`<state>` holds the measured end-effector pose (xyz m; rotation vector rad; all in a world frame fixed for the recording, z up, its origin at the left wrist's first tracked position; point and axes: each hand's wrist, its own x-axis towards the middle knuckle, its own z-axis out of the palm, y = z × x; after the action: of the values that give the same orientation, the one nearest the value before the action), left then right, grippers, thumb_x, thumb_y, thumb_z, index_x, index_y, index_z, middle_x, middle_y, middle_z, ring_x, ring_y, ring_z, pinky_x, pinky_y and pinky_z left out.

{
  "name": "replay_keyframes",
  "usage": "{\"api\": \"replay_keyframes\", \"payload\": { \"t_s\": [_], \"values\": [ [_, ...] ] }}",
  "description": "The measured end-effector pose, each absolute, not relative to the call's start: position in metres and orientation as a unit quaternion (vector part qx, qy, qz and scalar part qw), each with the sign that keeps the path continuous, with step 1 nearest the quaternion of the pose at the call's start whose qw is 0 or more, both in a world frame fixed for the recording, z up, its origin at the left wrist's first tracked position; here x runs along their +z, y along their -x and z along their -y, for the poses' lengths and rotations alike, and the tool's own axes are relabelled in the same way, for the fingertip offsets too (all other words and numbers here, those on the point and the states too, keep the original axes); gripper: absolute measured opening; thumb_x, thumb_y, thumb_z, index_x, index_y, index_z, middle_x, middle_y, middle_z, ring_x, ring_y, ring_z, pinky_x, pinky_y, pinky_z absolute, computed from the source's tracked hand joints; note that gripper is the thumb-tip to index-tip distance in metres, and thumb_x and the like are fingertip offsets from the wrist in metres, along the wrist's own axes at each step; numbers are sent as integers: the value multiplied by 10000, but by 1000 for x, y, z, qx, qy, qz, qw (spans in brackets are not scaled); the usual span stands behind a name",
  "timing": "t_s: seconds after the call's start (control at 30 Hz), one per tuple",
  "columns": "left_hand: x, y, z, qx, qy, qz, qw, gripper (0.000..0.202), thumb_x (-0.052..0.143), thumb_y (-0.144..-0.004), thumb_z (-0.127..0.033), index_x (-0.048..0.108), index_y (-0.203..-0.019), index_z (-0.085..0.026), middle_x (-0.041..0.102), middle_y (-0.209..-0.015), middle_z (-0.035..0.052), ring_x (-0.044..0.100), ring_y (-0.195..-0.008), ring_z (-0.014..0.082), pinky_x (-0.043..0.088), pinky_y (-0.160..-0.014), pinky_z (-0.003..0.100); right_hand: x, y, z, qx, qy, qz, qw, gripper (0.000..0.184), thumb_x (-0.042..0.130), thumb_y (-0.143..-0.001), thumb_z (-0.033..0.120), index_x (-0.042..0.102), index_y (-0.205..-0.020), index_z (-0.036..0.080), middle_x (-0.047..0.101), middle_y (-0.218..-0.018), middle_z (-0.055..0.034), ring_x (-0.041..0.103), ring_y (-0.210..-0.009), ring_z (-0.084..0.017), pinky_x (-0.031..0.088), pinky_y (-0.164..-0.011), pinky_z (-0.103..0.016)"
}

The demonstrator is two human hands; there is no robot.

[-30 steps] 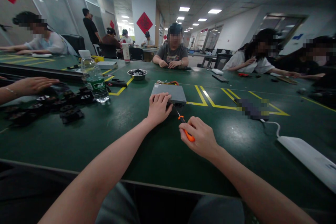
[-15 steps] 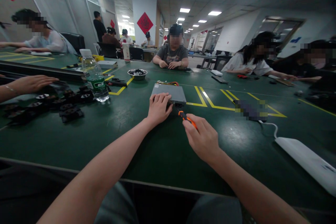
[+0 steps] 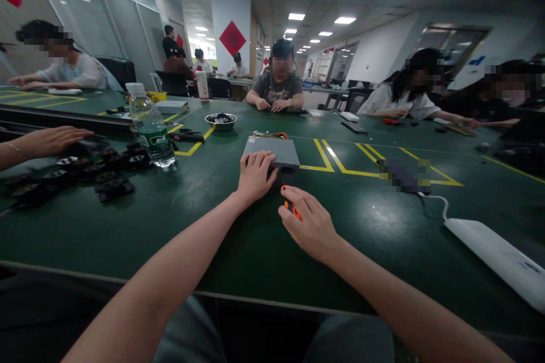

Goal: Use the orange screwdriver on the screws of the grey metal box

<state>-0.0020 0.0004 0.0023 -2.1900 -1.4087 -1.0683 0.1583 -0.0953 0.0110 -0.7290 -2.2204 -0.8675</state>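
A grey metal computer power supply (image 3: 272, 150) lies flat on the green table, with coloured wires bunched at its far edge and a black socket on its near side. Over its near left corner rests my left hand (image 3: 256, 173), fingers on top and thumb down by the near face, gripping it. My right hand (image 3: 309, 221) is closed around the orange and black handle of a screwdriver (image 3: 290, 208). The thin shaft points away from me at the near side of the power supply. Whether its tip touches there I cannot tell.
A water bottle (image 3: 151, 130) and a heap of black parts (image 3: 113, 178) stand left, where another person's hand (image 3: 51, 142) reaches in. Behind is a metal bowl (image 3: 221, 120). A white power bank (image 3: 498, 255) with a cable lies right. Co-workers sit around the table.
My right hand has moved left with the screwdriver, whose shaft now points more directly at the power supply's near side. My left hand stays on the power supply.
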Motion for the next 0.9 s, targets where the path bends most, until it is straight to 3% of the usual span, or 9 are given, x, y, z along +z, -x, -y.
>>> {"api": "replay_keyframes", "payload": {
  "t_s": [0.2,0.43,0.63,0.8,0.9],
  "values": [
    [2,2,0,-377,767,493,159,302,466,-848,-326,492,-1135,-233,532,-1228,42,420,-1153,217,227,-996,407,11,-161,93,-326,277,842,329,167,450,-815,83,535,-942,151,542,-1048,-128,513,-1035,-195,496,-812,-315],
    [3,2,0,-377,769,491,157,302,464,-848,-325,495,-1133,-230,534,-1222,47,423,-1147,220,229,-997,409,10,-158,93,-308,276,847,335,97,507,-807,136,525,-891,180,531,-1051,-108,491,-1061,-219,495,-826,-356],
    [2,2,0,-375,767,496,159,299,464,-846,-322,497,-1130,-235,524,-1237,46,420,-1151,223,223,-1001,413,7,-161,91,-287,250,858,345,196,462,-794,51,483,-977,118,523,-1071,-152,498,-1060,-208,492,-850,-338],
    [2,2,-1,-376,766,497,158,301,456,-850,-326,495,-1136,-241,529,-1229,47,420,-1152,226,229,-998,415,10,-159,92,-281,271,857,337,114,503,-802,127,500,-909,168,542,-1030,-110,508,-1035,-213,487,-861,-372],
    [2,2,0,-373,767,499,155,299,452,-853,-324,494,-1137,-241,529,-1231,46,421,-1152,224,228,-998,412,11,-160,92,-272,272,856,344,156,481,-804,104,484,-947,165,539,-1032,-115,505,-1041,-211,493,-846,-361]
  ]
}}
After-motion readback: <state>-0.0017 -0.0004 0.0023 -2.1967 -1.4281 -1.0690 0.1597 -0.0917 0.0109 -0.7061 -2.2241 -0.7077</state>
